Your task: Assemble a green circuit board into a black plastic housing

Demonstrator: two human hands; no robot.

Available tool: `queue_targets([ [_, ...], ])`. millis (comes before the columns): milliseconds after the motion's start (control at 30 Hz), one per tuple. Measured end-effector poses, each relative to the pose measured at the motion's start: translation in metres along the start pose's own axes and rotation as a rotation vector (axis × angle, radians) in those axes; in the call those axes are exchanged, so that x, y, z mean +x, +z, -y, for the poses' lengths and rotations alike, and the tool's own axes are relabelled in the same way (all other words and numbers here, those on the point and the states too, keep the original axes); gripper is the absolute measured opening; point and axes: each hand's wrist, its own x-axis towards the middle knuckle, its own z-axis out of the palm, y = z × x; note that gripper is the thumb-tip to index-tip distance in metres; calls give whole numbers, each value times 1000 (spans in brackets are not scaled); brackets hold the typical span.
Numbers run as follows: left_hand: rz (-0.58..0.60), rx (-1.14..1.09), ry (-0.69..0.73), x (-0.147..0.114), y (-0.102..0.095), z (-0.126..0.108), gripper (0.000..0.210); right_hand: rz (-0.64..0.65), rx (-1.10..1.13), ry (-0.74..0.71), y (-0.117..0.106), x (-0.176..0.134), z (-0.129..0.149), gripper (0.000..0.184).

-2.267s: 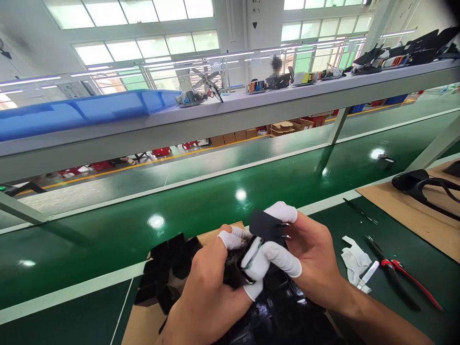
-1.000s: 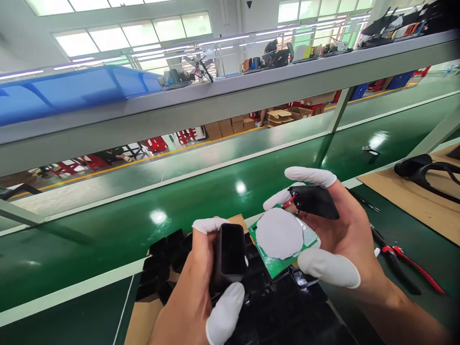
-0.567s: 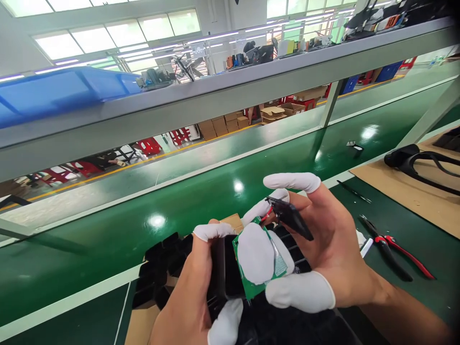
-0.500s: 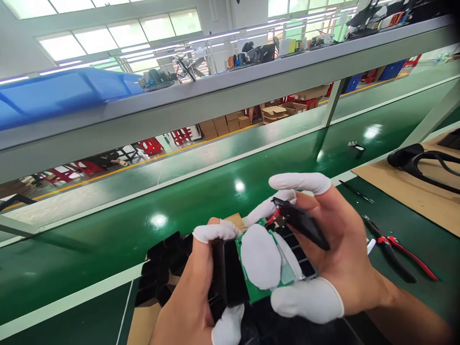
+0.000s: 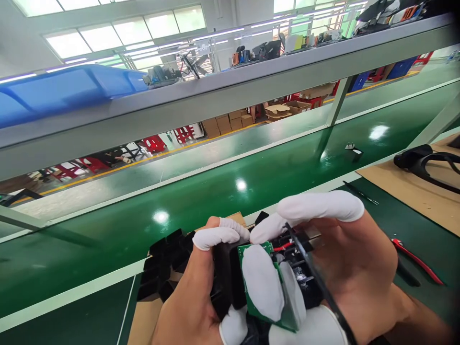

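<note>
My left hand (image 5: pixel 190 292), fingertips in white finger cots, is closed around a black plastic housing (image 5: pixel 223 268). Against the housing's open side sits a green circuit board (image 5: pixel 253 309) bearing a white oval pad (image 5: pixel 264 282), with a second white pad (image 5: pixel 293 292) beside it. My right hand (image 5: pixel 366 273), also in finger cots, grips the board assembly from the right, its thumb below and fingers above. A thin black panel (image 5: pixel 318 280) stands edge-on near that palm. Between panel and board shows a short red wire (image 5: pixel 282 247). The fingers hide part of the assembly.
Several black housings (image 5: pixel 172 258) lie in a cardboard box at left. Red-and-black pliers (image 5: pixel 419 263), tweezers (image 5: pixel 361 192) and a black plastic frame (image 5: pixel 413 160) on cardboard (image 5: pixel 388 194) are at right. A raised shelf (image 5: pixel 179 108) carries a blue bin (image 5: pixel 72 88).
The right hand has turned, and the black panel now shows edge-on, lower and nearer. The circuit board has tilted, exposing the red wire more. The left hand keeps its hold on the housing.
</note>
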Motion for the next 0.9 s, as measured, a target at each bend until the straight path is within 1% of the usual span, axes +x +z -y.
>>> queue_targets([
  [100,25,14,1,-2,-2,2,72,57,-90,-61,-2,3,0,112],
  [200,46,42,11,-1,-5,3,73,119,-127,-90,-2,5,1,115],
  [367,61,79,45,1,-9,4,76,116,-188,-90,-3,6,2,110],
  [533,45,76,70,2,-8,6,72,147,-258,-103,-6,6,4,120],
  [633,43,55,88,3,-6,6,72,139,-253,-110,-5,5,5,119],
  [767,60,39,77,4,-6,4,71,167,-255,-112,-1,7,6,117],
  [900,72,61,65,2,-9,3,71,153,-273,-93,-1,9,6,116],
])
